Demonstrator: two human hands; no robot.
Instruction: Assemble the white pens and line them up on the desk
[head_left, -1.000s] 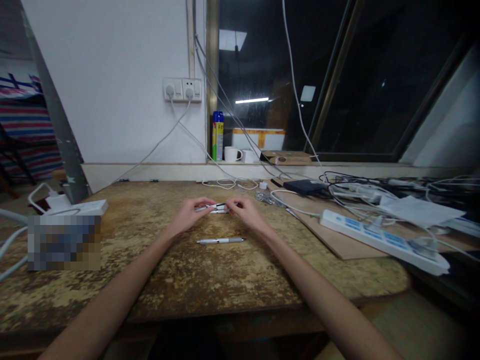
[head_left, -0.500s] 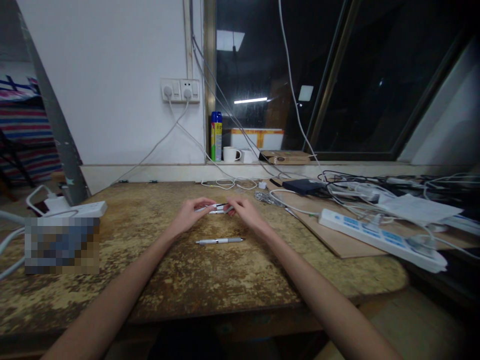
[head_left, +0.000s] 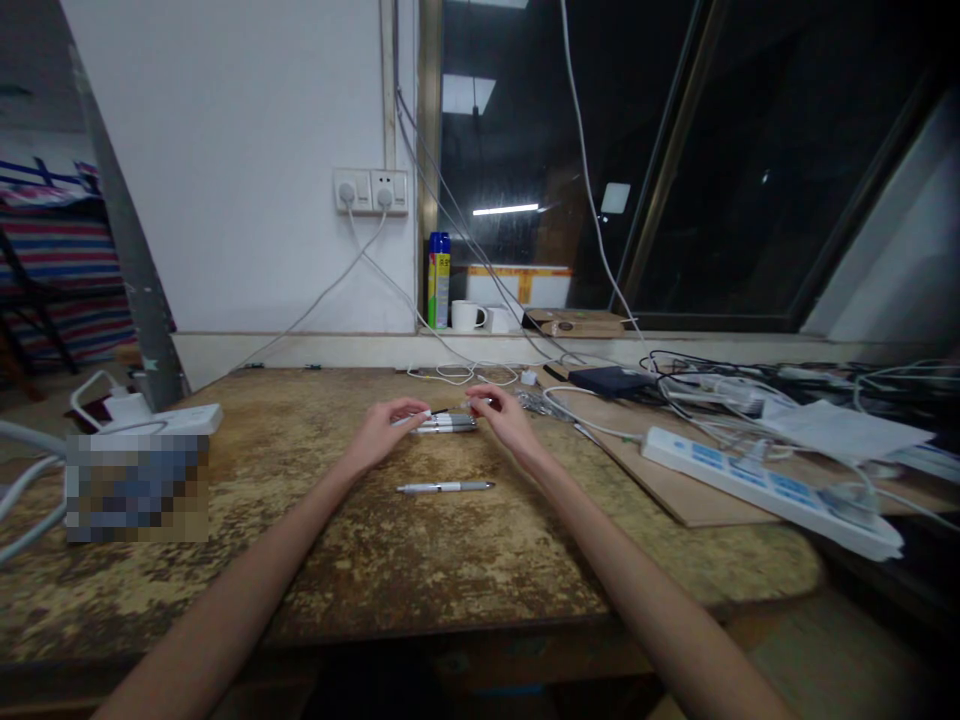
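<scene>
My left hand (head_left: 388,422) is closed on the white barrel of a pen (head_left: 421,416), whose thin dark tip points right toward the other hand. Just right of it, the fingers of my right hand (head_left: 501,414) are pinched around a small greyish piece, perhaps the pen's front part; it is too small to make out. Between and below the hands, several white and grey pens (head_left: 448,424) lie side by side on the wooden table (head_left: 360,550). Nearer to me, a single white and grey pen (head_left: 446,487) lies crosswise.
To the right, a white power strip (head_left: 765,490) rests on a brown board (head_left: 679,500), with tangled cables and paper behind. Another power strip (head_left: 187,420) stands at the left. A spray can (head_left: 439,285) and white mug (head_left: 466,316) stand on the windowsill.
My right hand has moved right, away from my left hand, with a small piece in its fingers. The pen in my left hand now shows a bare dark tip. The view has shifted slightly.
</scene>
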